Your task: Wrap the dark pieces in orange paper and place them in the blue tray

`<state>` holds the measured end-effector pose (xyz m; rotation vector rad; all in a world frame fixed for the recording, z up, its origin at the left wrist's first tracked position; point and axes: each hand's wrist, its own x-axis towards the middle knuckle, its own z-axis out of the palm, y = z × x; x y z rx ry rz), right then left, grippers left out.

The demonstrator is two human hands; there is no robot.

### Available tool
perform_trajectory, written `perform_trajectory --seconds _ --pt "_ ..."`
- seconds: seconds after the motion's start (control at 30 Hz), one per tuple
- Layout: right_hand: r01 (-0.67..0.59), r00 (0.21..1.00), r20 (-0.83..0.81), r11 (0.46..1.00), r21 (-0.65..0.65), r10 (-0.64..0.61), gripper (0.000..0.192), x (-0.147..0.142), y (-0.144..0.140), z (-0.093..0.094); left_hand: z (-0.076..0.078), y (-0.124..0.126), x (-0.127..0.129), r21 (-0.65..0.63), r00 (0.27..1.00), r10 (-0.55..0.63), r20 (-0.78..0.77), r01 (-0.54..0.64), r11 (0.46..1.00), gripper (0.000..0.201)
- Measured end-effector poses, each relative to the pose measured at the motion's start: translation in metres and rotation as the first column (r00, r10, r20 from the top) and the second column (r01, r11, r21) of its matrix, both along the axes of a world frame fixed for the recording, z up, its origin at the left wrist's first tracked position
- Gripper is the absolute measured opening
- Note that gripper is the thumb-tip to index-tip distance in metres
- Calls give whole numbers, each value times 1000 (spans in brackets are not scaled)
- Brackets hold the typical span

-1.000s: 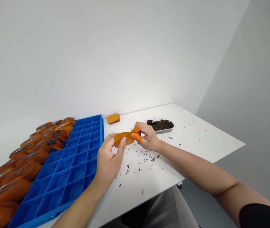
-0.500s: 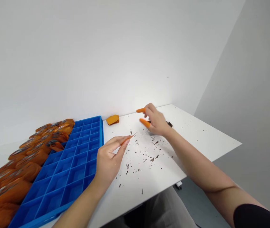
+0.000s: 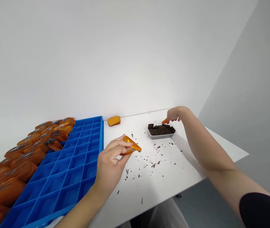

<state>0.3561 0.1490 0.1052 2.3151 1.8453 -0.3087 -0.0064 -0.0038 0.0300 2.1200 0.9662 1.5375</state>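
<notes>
Far left: filled orange pouches (image 3: 18,164) heaped on bench (image 3: 196,152). Blue grid tray (image 3: 61,177) beside them, cells bare. Left hand (image 3: 112,163) over bench near tray edge, fingers pinched on open orange pouch (image 3: 130,147). Small pouch stack (image 3: 114,120) by wall. Dark crumbs (image 3: 149,161) scattered. Right hand (image 3: 176,114) above dish (image 3: 161,131) of dark squares, orange-capped fingertip touching them; grip unclear.

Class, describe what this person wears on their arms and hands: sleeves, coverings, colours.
Both forearms are bare. The right hand has an orange rubber finger cot on a fingertip; how many fingers are covered cannot be told. A black short sleeve shows at the right upper arm. The left hand shows no covering, ring or watch.
</notes>
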Motion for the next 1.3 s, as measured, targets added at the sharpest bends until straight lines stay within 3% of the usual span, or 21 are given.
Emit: perform_trajectory --seconds 0.1,0.3,0.5,0.63,0.8,0.93,1.07,1.3 --pt "7 996 -79 960 -281 -30 44 3 18 1 1 -2 0 16 999 39 16 -39 999 26" --pt "28 996 -72 944 -329 -54 51 8 33 0 2 -2 -1 86 994 88 -68 -82 993 27" --pt "-17 992 -119 938 -347 -26 53 12 40 -9 -1 -3 -4 117 998 32 -47 -27 993 21" --pt "-5 993 -110 940 -340 -35 62 19 45 -19 2 -5 -4 157 996 44 -75 -32 987 19" --pt "-91 992 -106 953 -288 63 72 24 45 -24 0 -6 -1 9 994 -63 -86 64 998 21" --pt "-109 990 -106 975 -195 89 74 22 36 -11 -3 -4 0 -183 991 -131 -11 127 975 16" --pt "-153 986 -80 983 -97 146 61 13 23 9 -3 -4 0 -347 994 -96 44 105 932 12" --pt "-193 976 -100 981 27 195 35 4 -4 34 2 -5 4 -384 999 -43 33 53 922 24"
